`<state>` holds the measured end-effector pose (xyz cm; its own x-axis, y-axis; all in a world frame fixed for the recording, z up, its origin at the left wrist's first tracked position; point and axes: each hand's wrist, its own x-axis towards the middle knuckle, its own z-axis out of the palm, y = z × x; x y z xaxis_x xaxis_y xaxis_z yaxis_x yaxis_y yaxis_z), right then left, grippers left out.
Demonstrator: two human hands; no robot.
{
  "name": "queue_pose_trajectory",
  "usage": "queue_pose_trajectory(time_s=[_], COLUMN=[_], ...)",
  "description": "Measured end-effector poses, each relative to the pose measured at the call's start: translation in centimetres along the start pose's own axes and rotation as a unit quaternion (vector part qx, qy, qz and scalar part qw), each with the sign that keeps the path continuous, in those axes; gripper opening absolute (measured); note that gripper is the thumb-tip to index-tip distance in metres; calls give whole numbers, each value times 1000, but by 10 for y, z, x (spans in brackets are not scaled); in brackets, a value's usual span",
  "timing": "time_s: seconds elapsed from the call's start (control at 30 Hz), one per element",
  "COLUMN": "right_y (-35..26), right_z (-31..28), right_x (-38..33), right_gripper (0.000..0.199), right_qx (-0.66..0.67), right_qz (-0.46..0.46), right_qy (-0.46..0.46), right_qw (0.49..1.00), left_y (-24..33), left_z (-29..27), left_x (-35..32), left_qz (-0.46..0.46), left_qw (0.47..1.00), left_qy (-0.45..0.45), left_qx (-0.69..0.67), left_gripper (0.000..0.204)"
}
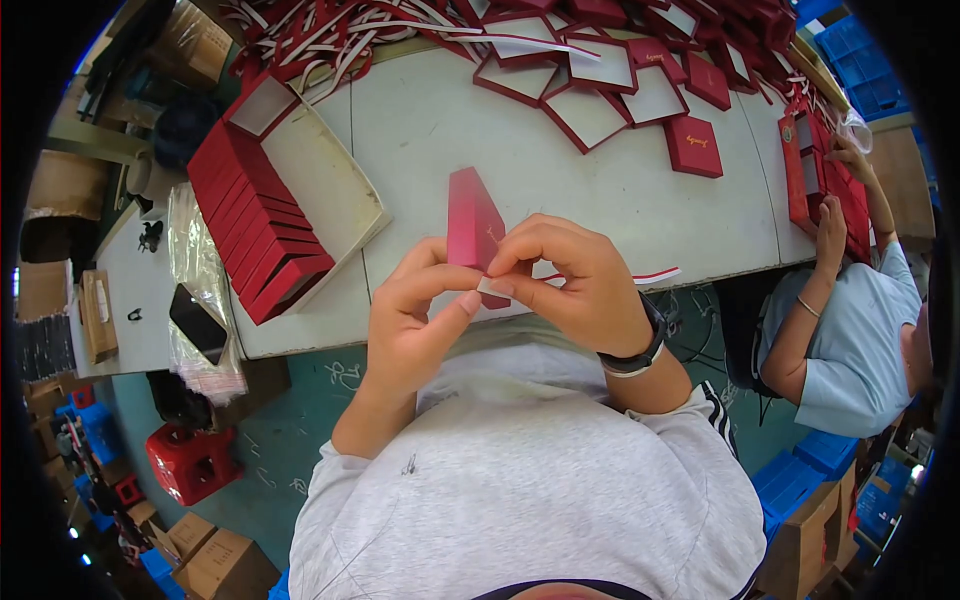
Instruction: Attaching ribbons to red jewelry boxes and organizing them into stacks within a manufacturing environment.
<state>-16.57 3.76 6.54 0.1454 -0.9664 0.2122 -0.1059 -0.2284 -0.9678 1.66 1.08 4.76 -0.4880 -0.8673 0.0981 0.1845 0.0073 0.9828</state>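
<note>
A slim red gift box part [472, 215] stands on edge on the table just beyond my fingers, its gold lettering partly covered by my right hand. My left hand [420, 305] is closed in a pinch on a narrow white and red strip [655, 275]. From the other side my right hand [560, 270], with a dark watch on the wrist, pinches the same strip between thumb and forefinger. Only a small white piece of it shows between the fingertips, and its far end sticks out to the right. Whether the strip touches the box is hidden.
On the left an open carton [330, 165] holds a row of red boxes [255, 215]. Loose strips [330, 40] and open red box parts [585, 112] crowd the far side. A co-worker [840, 330] handles red boxes at right. A red stool [190, 462] stands lower left.
</note>
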Motion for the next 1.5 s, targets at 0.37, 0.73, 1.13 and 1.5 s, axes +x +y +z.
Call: queue_pose_trajectory(time_s=[0.37, 0.73, 1.13, 1.5], right_y=[8, 17, 22, 26], right_z=[3, 11, 13, 12], right_x=[-1, -3, -2, -4], right_gripper=[19, 22, 22, 19], right_qx=[-181, -367, -332, -358], right_qz=[-166, -291, -255, -287], right_qy=[81, 74, 73, 61], right_qw=[966, 880, 905, 886], left_y=[-7, -7, -7, -6], left_z=[8, 12, 2, -2], left_x=[3, -1, -4, -5], left_qz=[52, 94, 37, -19], left_qw=[995, 962, 990, 992], left_qy=[60, 123, 80, 81], left_qx=[66, 223, 109, 95], left_gripper=[15, 19, 13, 9])
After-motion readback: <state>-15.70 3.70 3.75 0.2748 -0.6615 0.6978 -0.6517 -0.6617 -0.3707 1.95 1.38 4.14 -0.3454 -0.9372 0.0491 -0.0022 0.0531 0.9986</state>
